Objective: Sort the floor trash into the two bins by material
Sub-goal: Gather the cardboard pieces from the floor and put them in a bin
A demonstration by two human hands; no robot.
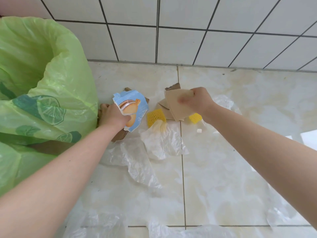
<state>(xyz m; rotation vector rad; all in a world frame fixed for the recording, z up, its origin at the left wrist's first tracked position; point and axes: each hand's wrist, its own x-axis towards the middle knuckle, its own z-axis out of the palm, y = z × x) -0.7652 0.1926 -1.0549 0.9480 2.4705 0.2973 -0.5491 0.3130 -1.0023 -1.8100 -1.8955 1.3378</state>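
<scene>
The bin [34, 83], lined with a green bag, stands just left of the left hand [114, 115], near enough to drop paper in without stepping. Clear plastic sheets [137, 157] lie spread on the floor [240, 93] below and between both hands, probably left for the other bin, which is out of sight. The right hand [197, 100] grips folded brown cardboard [178, 103], lifted a little off the pile so it comes away whole. The left hand pinches a torn blue printed card [132, 107], thumb on its face, with more brown card under it. Two yellow foam nets [156, 116] sit between the hands, the second [195, 118] just below the right hand, untouched
</scene>
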